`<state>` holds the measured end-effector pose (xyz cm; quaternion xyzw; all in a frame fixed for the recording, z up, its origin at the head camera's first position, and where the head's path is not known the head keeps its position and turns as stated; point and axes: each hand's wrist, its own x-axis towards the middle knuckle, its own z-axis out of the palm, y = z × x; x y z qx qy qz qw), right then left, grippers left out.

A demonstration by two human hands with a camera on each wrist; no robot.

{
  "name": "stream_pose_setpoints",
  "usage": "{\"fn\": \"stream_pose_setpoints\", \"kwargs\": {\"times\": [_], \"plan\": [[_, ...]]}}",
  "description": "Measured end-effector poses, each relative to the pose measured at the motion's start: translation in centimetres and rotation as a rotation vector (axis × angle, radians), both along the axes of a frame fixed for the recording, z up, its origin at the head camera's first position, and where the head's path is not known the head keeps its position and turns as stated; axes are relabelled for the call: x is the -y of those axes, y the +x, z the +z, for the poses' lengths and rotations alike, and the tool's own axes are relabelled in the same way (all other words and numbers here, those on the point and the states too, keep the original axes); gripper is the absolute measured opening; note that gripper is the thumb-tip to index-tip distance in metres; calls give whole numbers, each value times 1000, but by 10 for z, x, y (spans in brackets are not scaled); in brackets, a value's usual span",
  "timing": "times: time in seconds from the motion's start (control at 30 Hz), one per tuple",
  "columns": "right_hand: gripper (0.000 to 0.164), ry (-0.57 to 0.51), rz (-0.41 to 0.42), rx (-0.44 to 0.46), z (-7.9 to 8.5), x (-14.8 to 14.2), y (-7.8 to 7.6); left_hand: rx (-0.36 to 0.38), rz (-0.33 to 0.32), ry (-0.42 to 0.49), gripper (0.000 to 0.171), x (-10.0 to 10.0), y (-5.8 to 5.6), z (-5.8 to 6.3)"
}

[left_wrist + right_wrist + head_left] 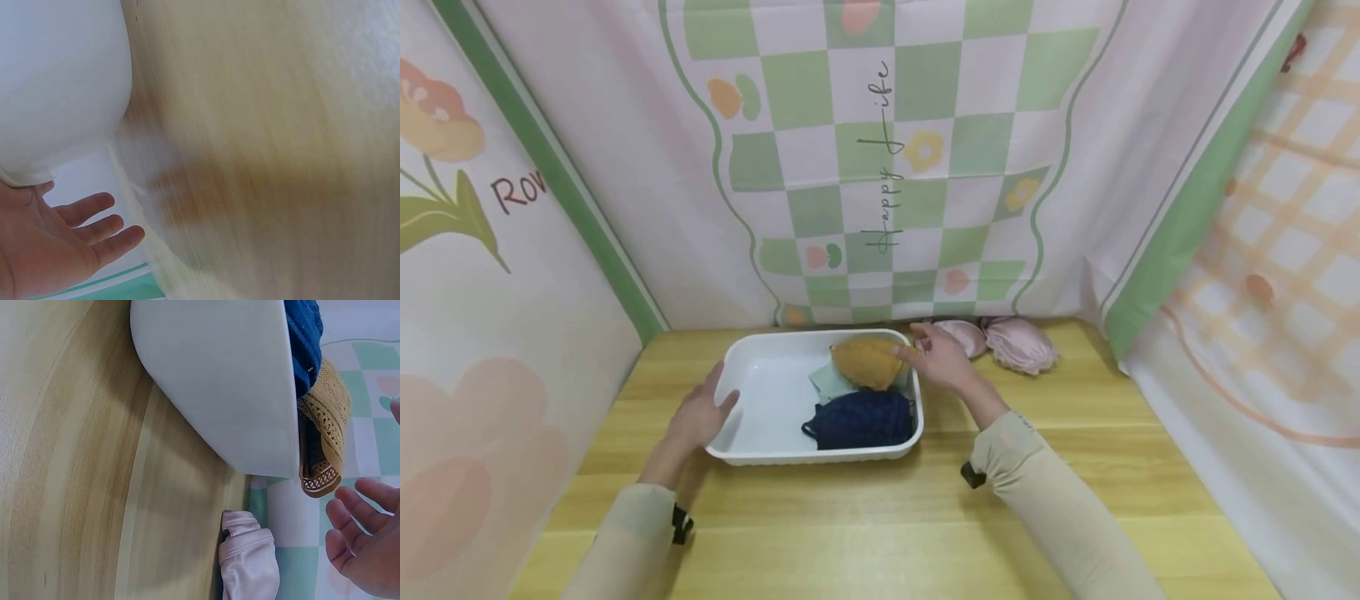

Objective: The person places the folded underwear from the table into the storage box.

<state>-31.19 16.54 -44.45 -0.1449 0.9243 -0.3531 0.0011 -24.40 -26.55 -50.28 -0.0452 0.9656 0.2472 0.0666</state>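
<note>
A white tray point(767, 454) sits on the table. My left hand point(696, 417) is at its left end, thumb over the rim; in the left wrist view the other fingers point(94, 209) spread loosely outside the wall. My right hand point(946, 360) is at the far right corner, thumb beside a mustard openwork, lace-edged garment point(867, 360) that rises above the rim. In the right wrist view its relaxed fingers point(351, 515) stand just off that garment, holding nothing. A dark navy folded garment with a strap loop point(865, 421) and a pale green cloth piece point(831, 382) lie in the tray.
Two pink satin cup-shaped pieces point(1021, 345) lie on the wooden table point(850, 533) right of the tray, by the back curtain point(925, 208). Printed curtains also hang at the left point(482, 333) and right point(1285, 275).
</note>
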Motion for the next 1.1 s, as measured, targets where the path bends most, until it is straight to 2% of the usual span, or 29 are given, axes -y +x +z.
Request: {"fn": "stream_pose_setpoints", "kwargs": {"times": [0.17, 0.47, 0.9, 1.1], "plan": [[77, -34, -8, 18, 1, -3, -1, 4, 6, 2, 77, -1, 0, 1], [69, -24, -35, 17, 3, -8, 0, -7, -8, -9, 77, -2, 2, 1], [66, -80, -25, 40, 4, -20, -2, -14, -14, -3, 77, 0, 0, 0], [60, -54, -30, -39, 7, -25, -2, -16, -15, -5, 76, -1, 0, 1]]}}
